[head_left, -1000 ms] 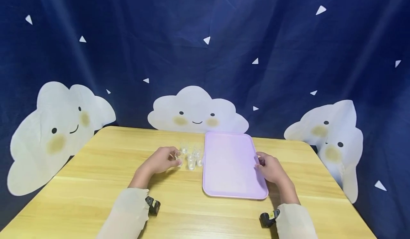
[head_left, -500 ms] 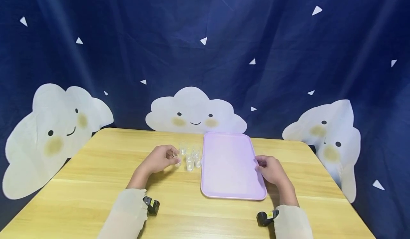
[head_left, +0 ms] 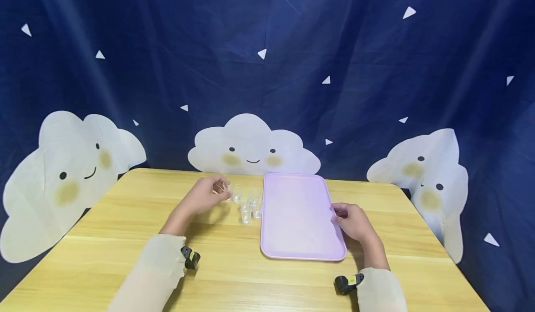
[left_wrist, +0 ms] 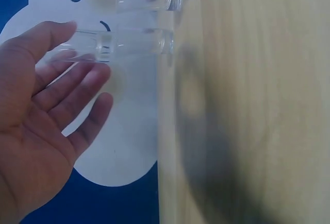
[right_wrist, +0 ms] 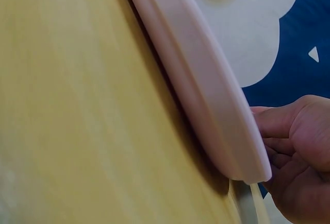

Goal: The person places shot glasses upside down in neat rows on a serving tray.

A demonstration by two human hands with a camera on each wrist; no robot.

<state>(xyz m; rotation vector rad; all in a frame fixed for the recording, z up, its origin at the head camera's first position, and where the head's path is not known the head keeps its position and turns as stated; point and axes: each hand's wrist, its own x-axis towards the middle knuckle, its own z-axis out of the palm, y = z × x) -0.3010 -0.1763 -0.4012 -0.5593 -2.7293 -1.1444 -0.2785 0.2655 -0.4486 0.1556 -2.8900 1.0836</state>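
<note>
My left hand (head_left: 204,196) pinches a small clear shot glass (left_wrist: 85,44) between thumb and fingers. In the left wrist view this glass is up off the table, its base close to the rim of another shot glass (left_wrist: 142,42) standing on the wood. Several more clear shot glasses (head_left: 245,214) stand in a cluster between this hand and the lilac tray (head_left: 298,219). The tray lies flat with nothing on it. My right hand (head_left: 353,219) grips the tray's right edge; in the right wrist view its thumb is at the rim and its other fingers are partly hidden.
The light wooden table (head_left: 225,275) reaches back to a dark blue curtain (head_left: 234,47) with white clouds and triangles. A black wrist camera (head_left: 191,257) sits at the left cuff, another camera (head_left: 348,284) at the right cuff.
My left hand has moved up and away toward the back of the table, lifting the shot glass from beside the cluster. The right hand stays at the tray's edge.
</note>
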